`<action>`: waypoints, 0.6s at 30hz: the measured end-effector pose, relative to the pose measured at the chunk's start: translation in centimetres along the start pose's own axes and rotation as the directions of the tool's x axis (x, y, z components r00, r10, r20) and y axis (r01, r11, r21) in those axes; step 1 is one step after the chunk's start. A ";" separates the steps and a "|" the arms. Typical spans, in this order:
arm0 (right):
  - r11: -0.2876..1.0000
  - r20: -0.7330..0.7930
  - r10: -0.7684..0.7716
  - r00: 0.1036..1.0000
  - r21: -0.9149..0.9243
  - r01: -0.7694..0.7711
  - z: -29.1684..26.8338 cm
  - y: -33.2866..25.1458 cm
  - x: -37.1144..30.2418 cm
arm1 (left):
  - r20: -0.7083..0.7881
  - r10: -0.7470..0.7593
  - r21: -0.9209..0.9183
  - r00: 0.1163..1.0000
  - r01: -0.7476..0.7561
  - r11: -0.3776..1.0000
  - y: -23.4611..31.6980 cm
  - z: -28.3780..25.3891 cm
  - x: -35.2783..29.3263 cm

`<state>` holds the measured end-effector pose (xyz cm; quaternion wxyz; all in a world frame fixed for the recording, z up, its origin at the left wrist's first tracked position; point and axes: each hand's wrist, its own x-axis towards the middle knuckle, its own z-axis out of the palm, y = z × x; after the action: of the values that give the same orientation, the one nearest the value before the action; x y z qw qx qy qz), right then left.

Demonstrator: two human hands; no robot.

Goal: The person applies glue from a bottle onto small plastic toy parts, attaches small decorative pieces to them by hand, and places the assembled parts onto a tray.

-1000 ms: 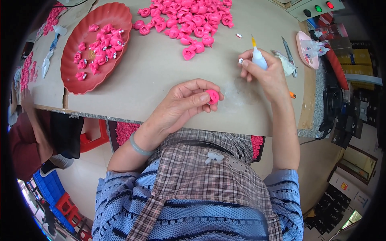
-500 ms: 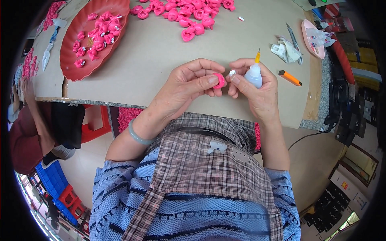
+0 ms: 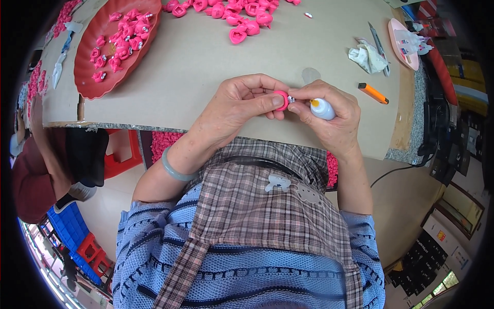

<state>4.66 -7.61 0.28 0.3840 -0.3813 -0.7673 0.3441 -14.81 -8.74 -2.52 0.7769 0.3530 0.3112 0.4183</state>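
My left hand [image 3: 249,105] is closed, pinching a small hollow pink plastic figure part [image 3: 281,101] between thumb and fingertips. Opposite it, my right hand [image 3: 329,105] grips a small white piece [image 3: 291,99] with dark marks between thumb and forefinger, right at the pink part's side. Whether the two are fully seated together is too small to tell. A white needle-tip glue bottle [image 3: 323,109] with a yellow nozzle is also tucked in my right hand, tilted with the nozzle toward the pink part.
A red scalloped dish [image 3: 87,85] at the left holds several pink figures [image 3: 123,49]. More pink parts [image 3: 237,35] are heaped at the far middle. On the right lie an orange cutter [image 3: 373,93], crumpled tissue [image 3: 366,57], tweezers [image 3: 380,47] and a pink tray [image 3: 406,54] with bottles. Another person [image 3: 41,170] sits left.
My right hand has brought the white piece up against the pink part. The glue bottle has tipped from nozzle-up to nozzle toward the pink part. The view has shifted slightly.
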 end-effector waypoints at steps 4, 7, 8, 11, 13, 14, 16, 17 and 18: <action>0.998 0.005 -0.054 0.999 -0.034 0.054 0.0 0.0 0.0 | 0.002 -0.013 0.010 1.000 0.013 1.000 0.0 0.1 0.0; 0.996 -0.013 -0.060 0.998 -0.071 0.059 0.2 0.2 -0.4 | -0.016 -0.003 0.058 1.000 0.004 0.998 -0.2 0.3 0.1; 0.996 -0.012 -0.059 0.998 -0.070 0.058 0.3 0.3 -0.5 | -0.035 0.002 0.087 0.999 0.001 0.996 -0.2 0.3 0.1; 0.999 -0.022 -0.046 0.999 -0.029 0.045 0.6 0.9 -0.8 | -0.047 0.016 0.127 0.999 -0.010 0.992 -0.2 0.5 0.0; 0.997 -0.078 -0.034 0.996 0.063 0.039 1.1 1.5 -1.1 | -0.046 0.003 0.121 0.999 0.002 0.993 -0.2 0.5 0.1; 0.997 -0.079 -0.031 0.996 0.063 0.036 1.2 1.5 -1.3 | -0.046 -0.007 0.115 0.999 0.012 0.993 -0.2 0.5 0.1; 0.996 -0.097 -0.041 0.994 0.069 0.048 1.4 1.6 -1.2 | -0.036 -0.004 0.115 0.999 0.008 0.993 -0.1 0.3 0.2; 0.996 -0.097 -0.041 0.994 0.069 0.048 1.5 1.5 -1.2 | -0.025 0.000 0.114 1.000 0.003 0.993 -0.1 0.3 0.2; 0.996 -0.101 -0.046 0.994 0.067 0.053 1.5 1.4 -1.2 | -0.025 0.000 0.115 1.000 0.003 0.993 -0.1 0.3 0.2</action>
<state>4.29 -8.28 -1.98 0.4434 -0.3650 -0.7440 0.3416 -14.49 -8.71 -2.50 0.7517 0.3915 0.3447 0.4036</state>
